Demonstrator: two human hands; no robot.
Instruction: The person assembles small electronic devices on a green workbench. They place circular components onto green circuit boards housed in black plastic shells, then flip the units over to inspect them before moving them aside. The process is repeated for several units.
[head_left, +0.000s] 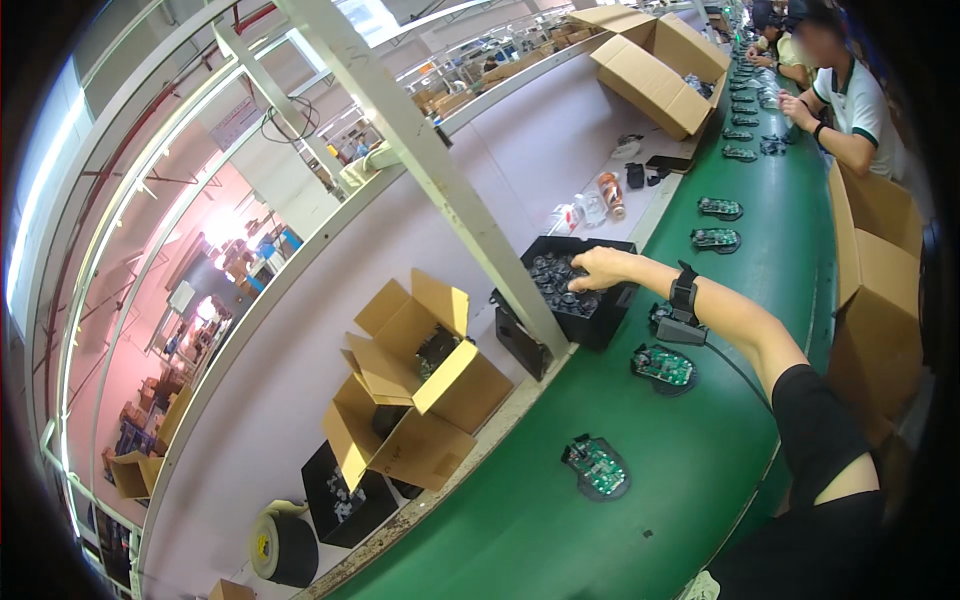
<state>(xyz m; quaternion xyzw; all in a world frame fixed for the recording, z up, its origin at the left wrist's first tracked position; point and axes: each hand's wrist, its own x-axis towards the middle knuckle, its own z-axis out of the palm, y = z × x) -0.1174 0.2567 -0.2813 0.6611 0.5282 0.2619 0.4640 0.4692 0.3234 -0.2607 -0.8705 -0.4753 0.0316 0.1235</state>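
Observation:
My right hand (pixel 603 268) reaches across the green belt into a black bin (pixel 612 318). Its fingers are curled together and pointed down among small, dark, shiny parts (pixel 552 278); what they pinch, if anything, is hidden. A black strap (pixel 684 292) with a small device and a cable is round that wrist. On the belt below the forearm lie computer mouse bases with green circuit boards, one (pixel 664 368) close to the arm and another (pixel 598 467) nearer me. A further, similar piece (pixel 662 315) is partly covered by the wrist device. My left hand is out of the picture.
A green conveyor belt (pixel 500 545) carries several more boards away from me. Beside it stand open cardboard boxes (pixel 440 385), a black bin of pale parts (pixel 340 505), a tape roll (pixel 285 545) and a metal post (pixel 430 170). Co-workers (pixel 860 110) sit at the far right.

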